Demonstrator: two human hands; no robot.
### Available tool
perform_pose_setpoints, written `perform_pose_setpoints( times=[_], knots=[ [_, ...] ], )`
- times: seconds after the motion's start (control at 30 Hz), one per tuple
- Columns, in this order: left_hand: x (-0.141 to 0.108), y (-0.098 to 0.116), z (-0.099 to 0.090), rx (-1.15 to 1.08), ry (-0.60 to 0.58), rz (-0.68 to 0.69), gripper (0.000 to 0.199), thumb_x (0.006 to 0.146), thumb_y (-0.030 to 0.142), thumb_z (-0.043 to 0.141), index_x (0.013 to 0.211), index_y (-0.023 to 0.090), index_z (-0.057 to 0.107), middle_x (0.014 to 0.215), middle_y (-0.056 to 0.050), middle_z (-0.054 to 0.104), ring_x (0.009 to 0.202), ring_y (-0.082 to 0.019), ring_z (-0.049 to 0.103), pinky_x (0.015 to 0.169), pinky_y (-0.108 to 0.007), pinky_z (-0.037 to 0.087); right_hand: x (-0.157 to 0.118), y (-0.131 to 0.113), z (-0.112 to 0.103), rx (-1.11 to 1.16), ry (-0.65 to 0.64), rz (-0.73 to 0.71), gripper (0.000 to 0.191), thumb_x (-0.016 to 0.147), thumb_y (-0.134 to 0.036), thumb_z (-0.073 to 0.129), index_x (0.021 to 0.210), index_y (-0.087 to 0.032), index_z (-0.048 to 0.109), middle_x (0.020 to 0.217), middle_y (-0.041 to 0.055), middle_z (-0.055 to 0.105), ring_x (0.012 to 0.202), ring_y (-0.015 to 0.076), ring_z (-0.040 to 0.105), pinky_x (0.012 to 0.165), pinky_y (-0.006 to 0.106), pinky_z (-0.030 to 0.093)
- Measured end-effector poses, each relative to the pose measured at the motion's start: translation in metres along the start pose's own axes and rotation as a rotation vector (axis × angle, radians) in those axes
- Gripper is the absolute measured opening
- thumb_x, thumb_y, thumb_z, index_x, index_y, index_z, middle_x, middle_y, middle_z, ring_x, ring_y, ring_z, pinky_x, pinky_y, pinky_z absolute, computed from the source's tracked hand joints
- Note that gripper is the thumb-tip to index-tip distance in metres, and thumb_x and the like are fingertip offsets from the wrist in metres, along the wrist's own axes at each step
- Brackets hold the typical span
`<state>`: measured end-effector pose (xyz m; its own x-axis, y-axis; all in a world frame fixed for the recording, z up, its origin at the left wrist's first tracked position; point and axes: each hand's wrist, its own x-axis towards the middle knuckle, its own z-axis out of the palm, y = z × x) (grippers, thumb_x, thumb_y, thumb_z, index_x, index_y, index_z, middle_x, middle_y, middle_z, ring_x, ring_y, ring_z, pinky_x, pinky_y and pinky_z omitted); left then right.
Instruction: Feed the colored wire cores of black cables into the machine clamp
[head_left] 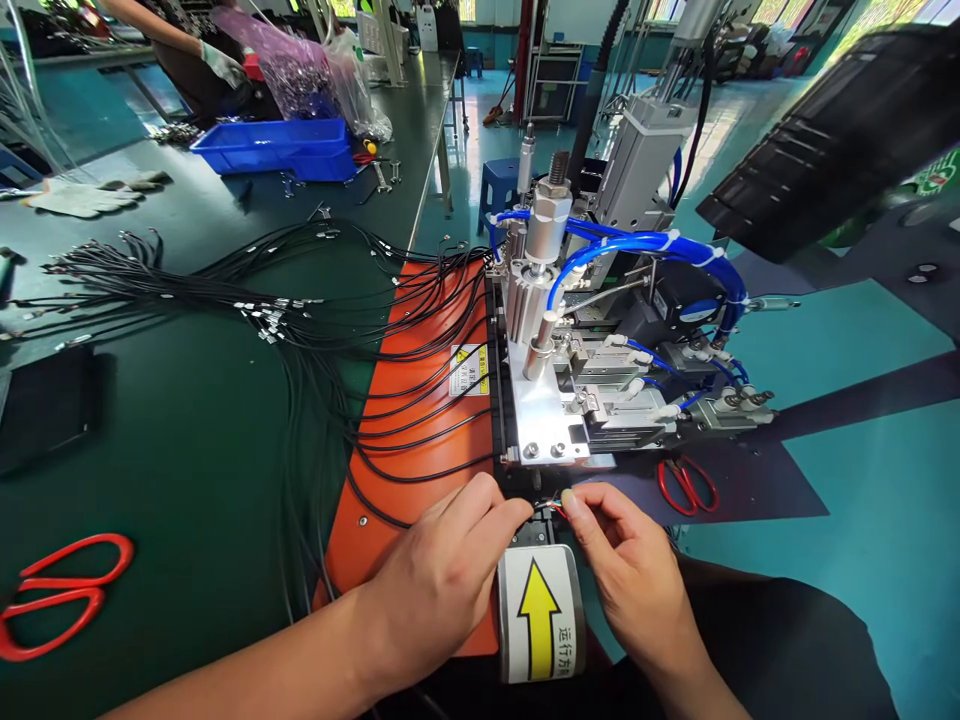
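Between my two hands is the end of a black cable whose thin coloured wires (553, 505) fan out. My left hand (457, 560) pinches the cable with curled fingers. The fingertips of my right hand (630, 560) are closed on the coloured wires. Both hands are just in front of a metal machine (544, 410) with blue air tubes. Below them is a rounded part with a yellow arrow label (538, 615). Many black cables (307, 335) run across the orange plate (420, 470) to the left.
Red-handled scissors (67, 590) lie at the lower left, with another red pair (688, 487) right of the machine. A blue bin (277, 150) and white gloves (90, 195) rest farther back. Another person's gloved hand (223, 65) is at the upper left. A black object (832, 140) overhangs the upper right.
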<state>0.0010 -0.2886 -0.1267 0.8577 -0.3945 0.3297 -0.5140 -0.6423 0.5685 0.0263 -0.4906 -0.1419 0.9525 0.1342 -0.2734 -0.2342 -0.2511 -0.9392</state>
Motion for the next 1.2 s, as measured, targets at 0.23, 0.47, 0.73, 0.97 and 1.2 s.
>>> perform_pose_setpoints(
  times=[0.23, 0.47, 0.73, 0.97, 1.2],
  knots=[
    [-0.0001, 0.0011, 0.0014, 0.031, -0.007, 0.009, 0.034, 0.09, -0.002, 0.044, 0.119, 0.011, 0.057, 0.088, -0.007, 0.047, 0.078, -0.016, 0.045, 0.067, -0.029, 0.049, -0.0006, 0.0007, 0.0001, -0.029, 0.004, -0.004, 0.037, 0.093, -0.055, 0.059, 0.096, -0.019, 0.064, 0.084, 0.0024, 0.064, 0.072, 0.0129, 0.055, 0.064, 0.02, 0.045],
    [-0.0007, 0.0009, 0.0023, 0.09, 0.002, 0.034, 0.03, 0.093, 0.002, 0.044, 0.12, 0.011, 0.055, 0.09, -0.008, 0.049, 0.08, -0.017, 0.046, 0.067, -0.029, 0.049, -0.0006, 0.0024, -0.0002, -0.045, -0.004, -0.003, 0.037, 0.092, -0.055, 0.058, 0.095, -0.019, 0.065, 0.082, 0.003, 0.063, 0.069, 0.0136, 0.055, 0.062, 0.021, 0.045],
    [0.0021, 0.0033, 0.0012, 0.127, 0.016, 0.042, 0.031, 0.093, 0.001, 0.043, 0.12, 0.011, 0.056, 0.088, -0.007, 0.047, 0.078, -0.017, 0.046, 0.066, -0.029, 0.048, 0.0004, -0.0001, -0.0002, -0.065, -0.004, -0.016, 0.038, 0.093, -0.055, 0.057, 0.094, -0.018, 0.064, 0.083, 0.003, 0.064, 0.07, 0.0131, 0.055, 0.063, 0.021, 0.046],
    [0.0024, 0.0028, 0.002, 0.157, 0.016, 0.048, 0.031, 0.092, 0.002, 0.043, 0.119, 0.01, 0.056, 0.089, -0.007, 0.048, 0.079, -0.018, 0.046, 0.066, -0.031, 0.05, -0.0005, -0.0009, -0.0006, -0.11, -0.001, -0.04, 0.036, 0.094, -0.054, 0.055, 0.095, -0.018, 0.063, 0.08, 0.0026, 0.063, 0.068, 0.0136, 0.055, 0.06, 0.021, 0.045],
    [0.0047, 0.0029, 0.003, 0.173, 0.008, 0.035, 0.03, 0.09, 0.003, 0.048, 0.116, 0.011, 0.059, 0.087, -0.007, 0.047, 0.076, -0.018, 0.045, 0.064, -0.032, 0.048, -0.0002, -0.0009, -0.0006, -0.134, -0.01, -0.038, 0.038, 0.096, -0.056, 0.052, 0.093, -0.019, 0.061, 0.08, 0.0012, 0.061, 0.068, 0.0124, 0.053, 0.061, 0.022, 0.044]
  ],
)
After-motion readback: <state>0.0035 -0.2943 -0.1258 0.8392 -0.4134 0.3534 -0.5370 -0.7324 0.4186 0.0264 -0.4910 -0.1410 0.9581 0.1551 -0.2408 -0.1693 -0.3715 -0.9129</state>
